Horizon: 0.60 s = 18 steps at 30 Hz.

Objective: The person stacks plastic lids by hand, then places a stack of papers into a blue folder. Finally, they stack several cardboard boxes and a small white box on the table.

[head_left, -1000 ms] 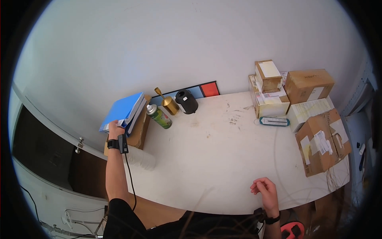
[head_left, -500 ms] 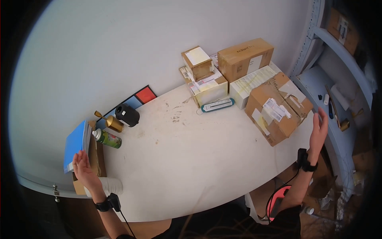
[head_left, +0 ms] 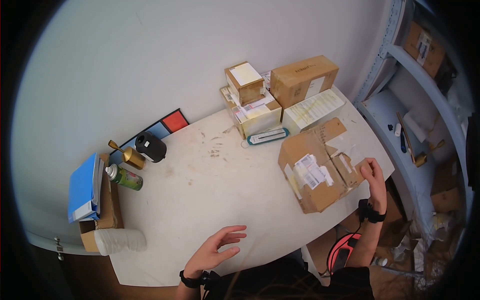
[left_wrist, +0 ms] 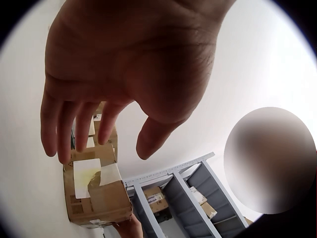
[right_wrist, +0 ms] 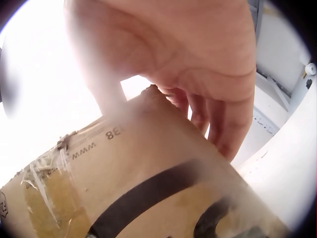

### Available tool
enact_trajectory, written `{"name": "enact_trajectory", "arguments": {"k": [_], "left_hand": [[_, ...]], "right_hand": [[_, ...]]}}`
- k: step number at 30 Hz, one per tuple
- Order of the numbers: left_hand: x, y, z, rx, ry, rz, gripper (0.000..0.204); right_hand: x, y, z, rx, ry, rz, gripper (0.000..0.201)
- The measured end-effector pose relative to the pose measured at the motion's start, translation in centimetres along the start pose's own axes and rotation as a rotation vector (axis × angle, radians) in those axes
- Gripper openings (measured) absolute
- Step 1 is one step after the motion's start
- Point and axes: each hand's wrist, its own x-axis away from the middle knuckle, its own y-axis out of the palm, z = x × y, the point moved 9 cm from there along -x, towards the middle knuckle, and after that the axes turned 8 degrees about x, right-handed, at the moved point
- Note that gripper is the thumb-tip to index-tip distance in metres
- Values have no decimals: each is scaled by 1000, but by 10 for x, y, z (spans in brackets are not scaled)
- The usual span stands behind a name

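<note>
My right hand (head_left: pixel 376 184) grips the right-hand corner of a taped brown cardboard box (head_left: pixel 305 192), which bears several white labels. In the right wrist view, the thumb lies on one side of the box's corner (right_wrist: pixel 148 144) and the fingers curl round the other. My left hand (head_left: pixel 212 251) hovers over the table's front edge, fingers spread and relaxed, with nothing in it. The left wrist view shows that palm (left_wrist: pixel 129 64) with the box beyond the fingertips.
Behind the box stand a long white box (head_left: pixel 315 111), stacked cartons (head_left: pixel 257 117) and a teal-framed spring scale (head_left: pixel 268 136). At left are blue binders (head_left: pixel 82 187), a green spray can (head_left: pixel 125 178), a brass pestle and mortar (head_left: pixel 133 157) and a black canister (head_left: pixel 151 147). Shelving (head_left: pixel 400 125) rises at right.
My left hand has left the blue binder and swung to the table's front. My right hand has reached the taped box and gripped it; the box has shifted nearer, away from the white box.
</note>
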Motion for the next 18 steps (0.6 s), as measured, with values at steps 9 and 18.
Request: {"name": "enact_trajectory", "arguments": {"k": [9, 18], "left_hand": [[31, -60, 26, -2, 328, 560, 107], [77, -70, 61, -753, 337, 857, 93]], "right_hand": [[83, 200, -107, -97, -212, -783, 53], [74, 285, -154, 61, -310, -689, 64]]}}
